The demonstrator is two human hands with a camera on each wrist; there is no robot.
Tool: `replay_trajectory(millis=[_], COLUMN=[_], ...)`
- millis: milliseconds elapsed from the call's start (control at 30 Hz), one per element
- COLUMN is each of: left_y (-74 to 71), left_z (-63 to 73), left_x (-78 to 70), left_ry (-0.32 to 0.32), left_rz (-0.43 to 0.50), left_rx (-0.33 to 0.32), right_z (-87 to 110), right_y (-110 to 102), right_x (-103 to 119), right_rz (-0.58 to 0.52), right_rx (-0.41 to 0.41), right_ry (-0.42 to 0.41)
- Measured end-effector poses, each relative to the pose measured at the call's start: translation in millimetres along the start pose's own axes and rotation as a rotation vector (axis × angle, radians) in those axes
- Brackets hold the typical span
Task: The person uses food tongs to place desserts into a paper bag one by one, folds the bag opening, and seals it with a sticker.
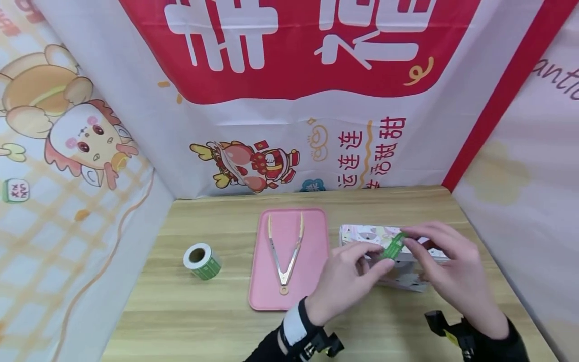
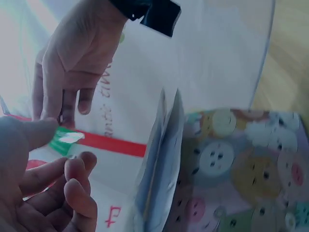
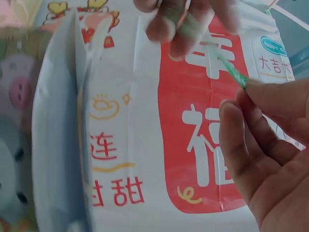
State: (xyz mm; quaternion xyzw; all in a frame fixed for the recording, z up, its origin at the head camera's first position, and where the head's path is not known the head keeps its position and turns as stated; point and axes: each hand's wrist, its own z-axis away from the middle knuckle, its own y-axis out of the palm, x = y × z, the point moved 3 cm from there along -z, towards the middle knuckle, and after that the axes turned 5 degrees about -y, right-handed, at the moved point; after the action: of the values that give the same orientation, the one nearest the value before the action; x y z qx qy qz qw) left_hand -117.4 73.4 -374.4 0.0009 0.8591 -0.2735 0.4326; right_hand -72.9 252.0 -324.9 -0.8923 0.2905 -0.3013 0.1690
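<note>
A small green sticker (image 1: 394, 246) is stretched between my two hands above a paper bag. The left hand (image 1: 348, 274) pinches its lower left end with thumb and fingers. Thumb and forefinger of the right hand (image 1: 452, 261) hold the upper right end, and the green strip (image 3: 234, 72) shows edge-on in the right wrist view. Below the hands stands the bag (image 2: 251, 169), printed with cartoon animals, its top edges (image 2: 166, 145) parted. In the right wrist view the left hand (image 3: 181, 24) is blurred.
Left of the hands, a pink tray (image 1: 262, 296) carries metal tongs (image 1: 293, 261) with yellowish tips. A roll of green stickers (image 1: 203, 264) stands farther left on the wooden table (image 1: 181, 322). Printed cloths (image 1: 271, 115) enclose the back and sides.
</note>
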Motion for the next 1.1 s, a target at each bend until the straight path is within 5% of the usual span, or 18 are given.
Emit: replay_trajectory(millis=[200,533,733,1100], left_y=[17.9,52.2,68.9,73.8], left_z=[-4.9,7.0,12.9,12.1], left_x=[1.5,11.3,19.1,26.7], left_ry=[-0.045,-0.315,-0.450,-0.525], left_rz=[0.130,0.346,0.479,0.500], left_rx=[0.014,-0.008,-0.017,-0.014], right_z=[-9.0,-12.3,-4.5,6.1], right_y=[-7,6,12,20], right_x=[-10,-43,-58,-71], right_rz=[0.063,0.113,0.115,0.132], right_rx=[0.072,0.330,0.371,0.380], right_ry=[-0.026,0.085,0.154,0.251])
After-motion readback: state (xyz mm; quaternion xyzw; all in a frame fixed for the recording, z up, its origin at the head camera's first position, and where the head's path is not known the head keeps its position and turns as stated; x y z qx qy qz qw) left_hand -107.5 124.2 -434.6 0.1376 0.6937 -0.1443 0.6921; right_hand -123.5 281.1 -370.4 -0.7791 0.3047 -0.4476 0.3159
